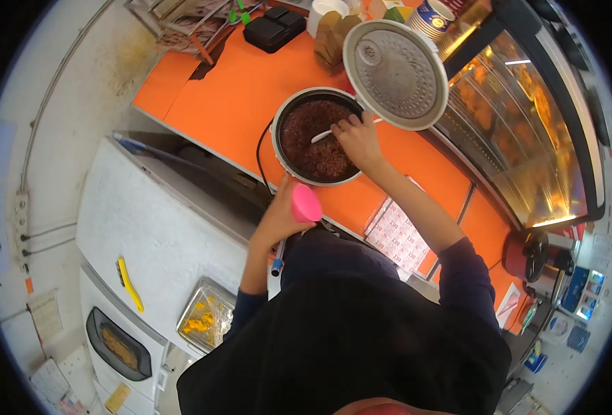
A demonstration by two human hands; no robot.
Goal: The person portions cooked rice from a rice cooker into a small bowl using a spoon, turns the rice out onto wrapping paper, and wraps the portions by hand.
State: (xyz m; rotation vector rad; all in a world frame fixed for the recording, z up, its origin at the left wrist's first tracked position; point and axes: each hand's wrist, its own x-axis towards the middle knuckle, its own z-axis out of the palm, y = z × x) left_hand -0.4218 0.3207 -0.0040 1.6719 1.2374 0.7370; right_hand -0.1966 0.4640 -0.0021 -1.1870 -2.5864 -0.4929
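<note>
A rice cooker point(276, 142) stands with its lid point(399, 72) raised, full of dark reddish-brown grains point(313, 155) that look like cooked rice. Over its right side, my right hand point(358, 142) is closed round a white spoon point(322, 136), whose tip reaches down to the grains. My left hand point(278, 216) grips a pink cup point(307, 204) just below the cooker's near rim. The cup's wide end faces up toward me, and its inside looks plain pink.
An orange counter point(230, 90) carries a black container point(274, 29), paper cups point(432, 19) and printed paper sheets point(399, 235). A lit glass food cabinet point(520, 124) stands right. On the white surface at left lie a yellow-handled brush point(131, 285) and a metal tray point(189, 325) with yellow food.
</note>
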